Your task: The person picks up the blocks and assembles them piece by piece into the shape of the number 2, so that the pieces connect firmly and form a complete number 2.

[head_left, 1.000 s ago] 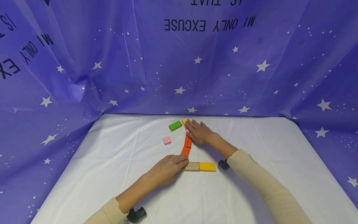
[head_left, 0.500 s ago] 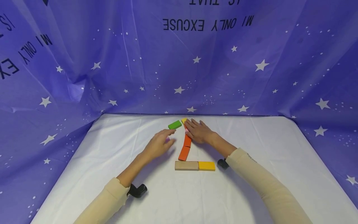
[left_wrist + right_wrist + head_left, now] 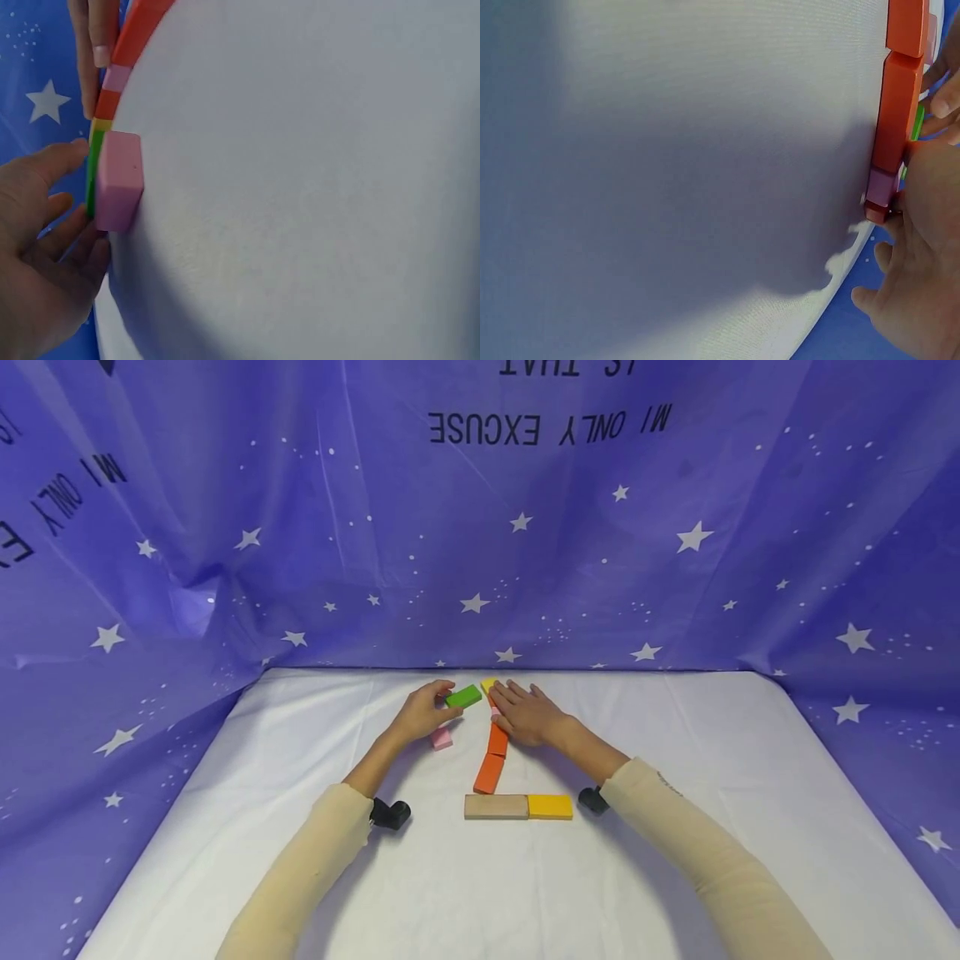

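Observation:
In the head view my left hand (image 3: 422,713) is at the green block (image 3: 463,697), thumb on its near side and fingers on its far side, pinching it. The left wrist view shows thumb and fingers at either end of the green block (image 3: 93,176). Just below that hand lies a pink block (image 3: 442,738). My right hand (image 3: 529,714) rests with straight fingers over a line of blocks: a yellow block (image 3: 489,685) at the far end, then orange and pink pieces partly hidden, then an orange block (image 3: 497,739) and another orange block (image 3: 489,773).
A tan block (image 3: 496,807) and a yellow block (image 3: 550,807) lie end to end, crosswise below the line. White cloth (image 3: 480,885) covers the table. A purple starred curtain (image 3: 480,527) hangs behind its far edge.
My left hand has left the near orange block, moved away from me past the pink block and come round the green block. My right hand stays over the line.

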